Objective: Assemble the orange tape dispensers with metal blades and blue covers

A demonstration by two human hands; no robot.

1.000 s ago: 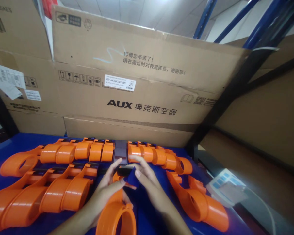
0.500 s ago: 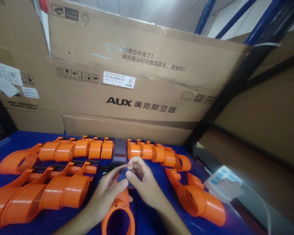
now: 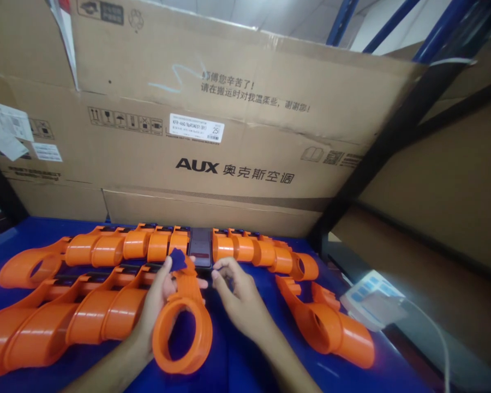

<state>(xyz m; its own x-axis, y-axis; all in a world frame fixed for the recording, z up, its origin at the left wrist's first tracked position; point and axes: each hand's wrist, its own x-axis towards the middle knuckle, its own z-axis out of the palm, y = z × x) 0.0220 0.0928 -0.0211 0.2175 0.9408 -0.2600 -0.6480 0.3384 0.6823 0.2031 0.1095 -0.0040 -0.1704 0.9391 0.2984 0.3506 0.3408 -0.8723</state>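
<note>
My left hand point(image 3: 163, 289) is closed around the handle of an orange plastic tape dispenser point(image 3: 159, 338). Its open ring points down towards me, and a dark blue piece point(image 3: 179, 259) sits at the handle's upper end beside my thumb. To the right of it, my right hand point(image 3: 237, 292) is apart from the dispenser. Thumb and forefinger are pinched close together near the lower edge of a phone point(image 3: 200, 248); I cannot make out whether something small is between them.
Several orange dispensers with dark tops stand in a back row point(image 3: 135, 245) and a front-left row point(image 3: 82, 316) on the blue table point(image 3: 245, 360). More orange pieces point(image 3: 331, 333) lie at right, near a white device point(image 3: 372, 300) with a cable. A large cardboard box point(image 3: 139, 158) forms the back.
My right hand has come off the blue piece and is now apart from the dispenser. My left hand has shifted left and tilted the dispenser, its ring now higher in view.
</note>
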